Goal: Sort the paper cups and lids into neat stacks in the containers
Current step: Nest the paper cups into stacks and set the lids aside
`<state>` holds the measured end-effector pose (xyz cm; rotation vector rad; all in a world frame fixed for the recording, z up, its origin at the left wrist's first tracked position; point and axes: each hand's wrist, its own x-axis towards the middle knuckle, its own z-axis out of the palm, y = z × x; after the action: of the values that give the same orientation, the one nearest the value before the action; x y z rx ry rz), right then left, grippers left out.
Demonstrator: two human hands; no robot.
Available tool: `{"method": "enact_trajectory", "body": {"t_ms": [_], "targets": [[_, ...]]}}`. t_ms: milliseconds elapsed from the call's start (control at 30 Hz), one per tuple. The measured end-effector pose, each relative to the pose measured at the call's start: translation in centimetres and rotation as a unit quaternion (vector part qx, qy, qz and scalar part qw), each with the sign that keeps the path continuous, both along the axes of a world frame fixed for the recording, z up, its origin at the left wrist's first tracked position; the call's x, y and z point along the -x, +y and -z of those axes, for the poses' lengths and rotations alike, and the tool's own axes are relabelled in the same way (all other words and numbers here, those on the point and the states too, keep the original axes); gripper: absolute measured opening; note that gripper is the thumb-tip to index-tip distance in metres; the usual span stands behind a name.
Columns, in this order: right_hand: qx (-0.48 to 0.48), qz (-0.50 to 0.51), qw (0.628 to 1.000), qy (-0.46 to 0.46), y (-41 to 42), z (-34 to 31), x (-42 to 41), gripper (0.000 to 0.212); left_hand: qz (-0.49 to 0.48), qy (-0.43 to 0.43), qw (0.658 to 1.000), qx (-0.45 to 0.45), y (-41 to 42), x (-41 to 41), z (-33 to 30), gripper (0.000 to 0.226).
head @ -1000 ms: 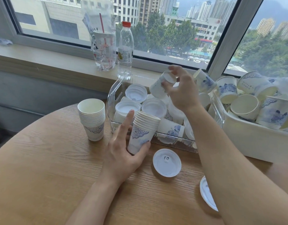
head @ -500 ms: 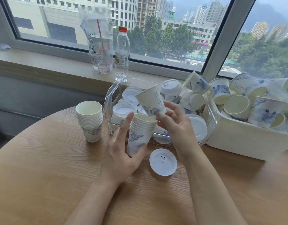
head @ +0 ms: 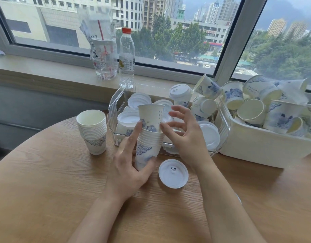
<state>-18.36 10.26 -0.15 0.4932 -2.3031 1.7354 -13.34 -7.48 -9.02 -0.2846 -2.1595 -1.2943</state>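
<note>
Table: a round wooden table [head: 45,181] with light grain, it fills the lower part of the view.
Room: a wide window [head: 168,32] behind the table, with city buildings and green trees outside; under it a pale window ledge [head: 45,71] and a grey wall.
Ledge things: a clear plastic bottle [head: 126,57] with a red cap stands upright; just beside it a crumpled clear bag [head: 103,55] with a red straw inside.
Left hand: the left hand [head: 126,171] grips the held stack of cups [head: 147,148] from below, thumb on the right side and index finger stretched up along the left side.
Top cup: the top cup [head: 151,116] sits only partly in the held stack and stands high above the rims.
Right hand: the right hand [head: 188,137] is open with fingers spread and lightly bent, just beside the top cup; whether a fingertip touches it I cannot tell.
Second stack: a second stack of cups [head: 94,130] stands upright on the table, at the left.
Clear container: the clear container [head: 116,109] behind the hands holds white lids and some cups.
White bin: the white bin [head: 256,146] at the right is full of loose cups lying in all directions.
Loose lid: one loose lid [head: 173,173] lies flat on the table, near the right wrist.
</note>
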Motion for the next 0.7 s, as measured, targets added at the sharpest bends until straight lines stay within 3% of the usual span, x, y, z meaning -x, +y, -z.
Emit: {"method": "enact_trajectory", "body": {"t_ms": [67,100,300,500,700], "targets": [[-0.005,-0.032,0.999,0.004,0.4,-0.2,0.1,0.061,0.001,0.007,1.000,0.008,0.0,0.0,-0.2,0.099],[-0.009,-0.047,0.999,0.008,0.5,-0.3,0.1,0.060,-0.001,0.013,1.000,0.016,0.1,-0.1,-0.2,0.098],[-0.034,-0.061,0.998,-0.005,0.6,0.6,0.4,0.026,-0.005,0.005,1.000,-0.019,0.0,0.1,0.2,0.097],[-0.030,-0.096,0.994,-0.042,1.2,1.0,0.7,0.024,-0.001,-0.006,1.000,-0.016,-0.1,-0.2,0.0,0.098],[-0.177,0.057,0.981,0.055,3.1,0.7,1.2,0.031,-0.048,-0.003,0.999,-0.003,-0.2,-0.1,-0.5,0.074]]}}
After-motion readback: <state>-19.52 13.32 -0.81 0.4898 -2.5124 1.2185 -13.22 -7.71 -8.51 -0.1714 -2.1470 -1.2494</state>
